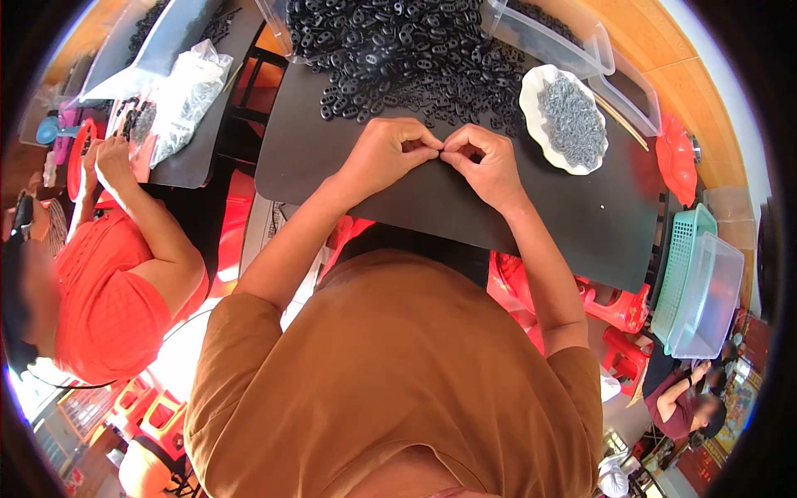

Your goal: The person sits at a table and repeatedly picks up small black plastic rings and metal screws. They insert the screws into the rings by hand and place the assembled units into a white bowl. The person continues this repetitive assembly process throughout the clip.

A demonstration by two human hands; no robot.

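Observation:
Fingertip to fingertip, my left hand (393, 156) and my right hand (486, 164) meet over the near part of the black table (365, 187). Both are closed in a pinch. A tiny dark piece (440, 153) shows between the fingertips, too small to name. Just beyond my hands spreads a heap of small black plastic pieces (386, 58), many with two holes. To the right of my right hand stands a white scalloped bowl (533, 124) filled with small grey metal-looking pieces (571, 120).
Clear plastic bins (564, 41) stand at the back of the table. A red scalloped dish (677, 158) and a green basket (682, 249) are on the right. At left, a person in red (124, 282) works at another table beside a clear plastic bag (193, 100). Red stools (162, 419) stand behind.

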